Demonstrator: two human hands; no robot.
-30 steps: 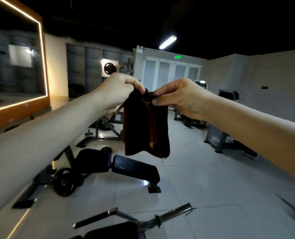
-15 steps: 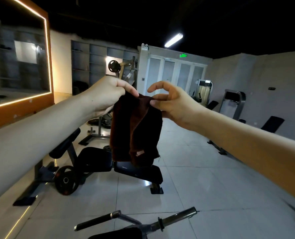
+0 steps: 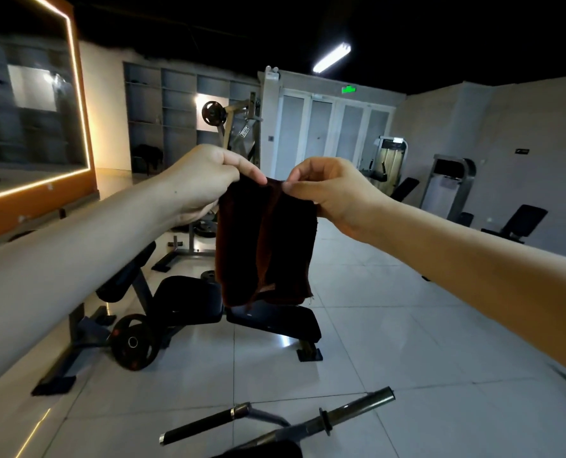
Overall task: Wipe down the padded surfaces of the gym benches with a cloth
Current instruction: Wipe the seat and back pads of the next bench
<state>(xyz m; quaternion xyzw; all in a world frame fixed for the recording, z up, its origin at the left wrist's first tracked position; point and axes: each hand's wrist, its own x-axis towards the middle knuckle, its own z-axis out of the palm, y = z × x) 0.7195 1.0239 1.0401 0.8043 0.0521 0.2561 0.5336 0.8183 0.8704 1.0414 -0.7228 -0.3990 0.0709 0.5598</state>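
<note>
Holds the cloth up in mid-air with both hands, arms stretched forward. Pinches its top edge near the left corner with the left hand, thumb and forefinger pressed together on the fabric, other fingers curled toward the palm. Pinches the same edge a little further right with the right hand, thumb and fingertips closed on the fabric, remaining fingers loosely bent. Lets the dark brown cloth hang straight down in loose vertical folds, lower hem free and touching nothing. Looks past it at a black bench on the pale tiled floor: seat pad to the left, long pad to the right, behind the hem and apart from it. Just left of the bench, a black plate upright against a frame. Nearest the camera, at the bottom edge, two dark bars slanting up to the right. Behind the bench, a metal rack with another plate on it, then grey shelves along the back wall. Far left, a mirror edged with a warm light strip. Straight ahead, pale doors under a green sign, with a lit lamp on the dark ceiling. Along the right wall, two machines and two more benches with raised backs, well apart from the hands.
</note>
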